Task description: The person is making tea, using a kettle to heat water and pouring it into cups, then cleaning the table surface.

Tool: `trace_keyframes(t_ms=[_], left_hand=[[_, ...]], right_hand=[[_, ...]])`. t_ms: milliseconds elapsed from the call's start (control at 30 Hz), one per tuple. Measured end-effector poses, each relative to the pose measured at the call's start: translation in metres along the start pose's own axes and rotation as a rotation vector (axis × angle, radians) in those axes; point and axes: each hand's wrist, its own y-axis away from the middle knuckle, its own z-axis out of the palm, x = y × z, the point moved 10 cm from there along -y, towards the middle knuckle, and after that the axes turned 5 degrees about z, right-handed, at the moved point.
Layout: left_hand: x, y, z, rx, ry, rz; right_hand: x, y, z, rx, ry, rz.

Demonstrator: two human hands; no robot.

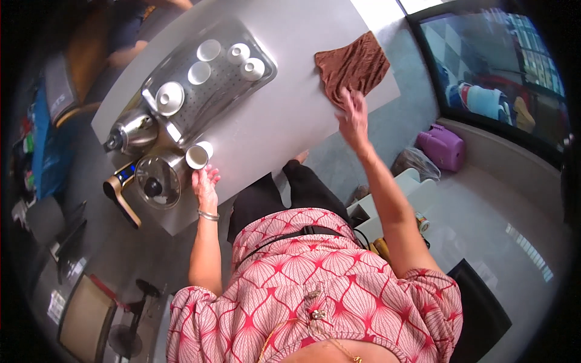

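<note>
My left hand point(205, 187) is at the near side of a white cup point(197, 157), its fingers spread and not wrapped around it. Whether the fingertips touch the cup is hard to tell. Part of a second white piece shows just behind that cup. To the right, the blurred fingers of my right hand point(354, 119) lie over the near corner of a crumpled brown cloth point(356, 66) on the grey table point(281, 109). I cannot tell if they pinch it. Left of my left hand stands a glass-lidded kettle point(159, 183).
A tea tray point(193, 120) with drain holes carries several white cups point(199, 73) and a lidded white bowl point(170, 98). Beside it stands a steel kettle point(136, 129). Another person's arm point(129, 53) is across the table. A purple plastic container point(441, 147) sits by the window wall.
</note>
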Motion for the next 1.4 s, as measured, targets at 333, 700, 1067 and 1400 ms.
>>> trace_keyframes(t_ms=[333, 700, 1067, 1400], left_hand=[[-0.004, 0.006, -0.010, 0.022, 0.018, 0.000], [-0.003, 0.007, -0.014, -0.047, -0.051, 0.015], [-0.005, -0.009, -0.020, -0.105, -0.119, 0.085], [0.004, 0.007, -0.008, -0.055, -0.108, 0.026]], right_hand=[[-0.007, -0.019, 0.094, -0.278, 0.445, -0.130], [-0.217, 0.077, 0.191, -0.655, 0.334, -0.755], [-0.235, 0.053, 0.211, -0.664, 0.236, -0.782], [-0.068, -0.022, 0.127, -0.403, 0.349, -0.409]])
